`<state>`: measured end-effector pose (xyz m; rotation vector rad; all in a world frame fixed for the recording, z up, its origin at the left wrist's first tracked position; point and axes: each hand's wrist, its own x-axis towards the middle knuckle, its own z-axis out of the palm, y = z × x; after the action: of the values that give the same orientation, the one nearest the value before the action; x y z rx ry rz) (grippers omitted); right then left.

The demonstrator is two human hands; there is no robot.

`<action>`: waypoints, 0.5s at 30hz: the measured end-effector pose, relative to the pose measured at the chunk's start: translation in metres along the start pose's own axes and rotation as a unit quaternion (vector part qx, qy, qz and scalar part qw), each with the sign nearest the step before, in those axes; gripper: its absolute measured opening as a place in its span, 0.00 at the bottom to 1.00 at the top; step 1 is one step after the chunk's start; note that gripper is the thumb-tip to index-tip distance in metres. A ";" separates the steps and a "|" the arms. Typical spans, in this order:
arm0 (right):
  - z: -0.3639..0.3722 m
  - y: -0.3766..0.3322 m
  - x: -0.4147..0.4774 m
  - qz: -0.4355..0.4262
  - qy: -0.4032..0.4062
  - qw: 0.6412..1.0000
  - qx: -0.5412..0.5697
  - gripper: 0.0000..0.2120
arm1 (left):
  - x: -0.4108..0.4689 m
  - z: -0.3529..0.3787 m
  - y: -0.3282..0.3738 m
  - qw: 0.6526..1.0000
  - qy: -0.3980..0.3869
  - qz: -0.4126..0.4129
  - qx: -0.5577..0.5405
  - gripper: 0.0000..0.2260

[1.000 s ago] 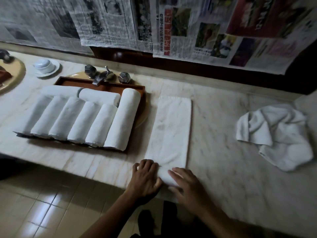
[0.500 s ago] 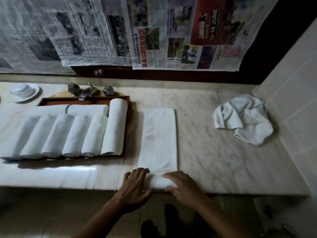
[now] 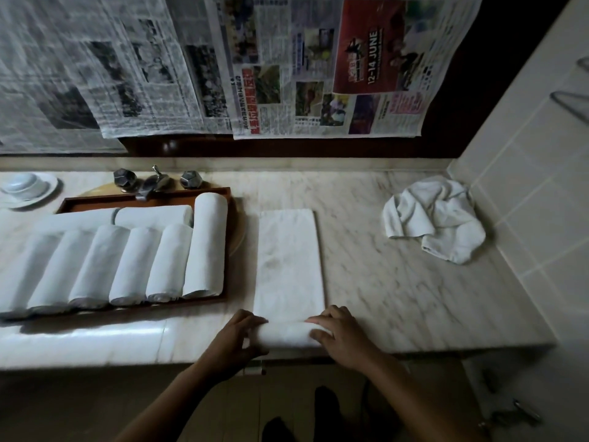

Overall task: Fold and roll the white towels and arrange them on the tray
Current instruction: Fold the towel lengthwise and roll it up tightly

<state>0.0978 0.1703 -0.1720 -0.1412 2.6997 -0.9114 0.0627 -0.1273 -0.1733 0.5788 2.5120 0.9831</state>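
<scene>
Here's the tray (image 3: 92,200), dark wood, sitting on the marble counter (image 3: 398,282) and well loaded. Six rolled towels (image 3: 134,266) lie side by side along it, and two more lie crosswise at its far edge. Just right of the tray, not touching it, a folded towel (image 3: 288,260) is laid out as a long strip. Its near end is wound into a tight roll right at the counter's front edge.

Both hands are on that roll! The left hand (image 3: 237,341) has its fingers curled round the end nearer the tray. The right hand (image 3: 342,341) grips the end farther from the tray, fingers bent over the top and thumb tucked below. The rest of the strip lies flat, reaching back about level with the tray's far rim.

Well off to the tray's right, a crumpled towel (image 3: 436,218) sits in a heap. Behind the tray is the tap (image 3: 153,185), with newspaper sheets (image 3: 287,74) hanging above it.
</scene>
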 end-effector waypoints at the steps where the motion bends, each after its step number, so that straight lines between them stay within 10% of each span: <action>1: 0.000 0.000 0.002 0.008 -0.001 1.000 -0.007 0.21 | 0.002 -0.002 0.001 1.000 -0.005 -0.014 -0.009 0.24; 15: 0.043 -0.024 -0.014 -0.136 0.197 0.953 -0.183 0.21 | 0.027 -0.011 0.012 0.992 -0.012 -0.097 -0.079 0.12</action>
<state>0.1245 0.1290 -0.1873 -0.4646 3.2654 -0.5367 0.0368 -0.1121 -0.1628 0.2912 2.3873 1.0813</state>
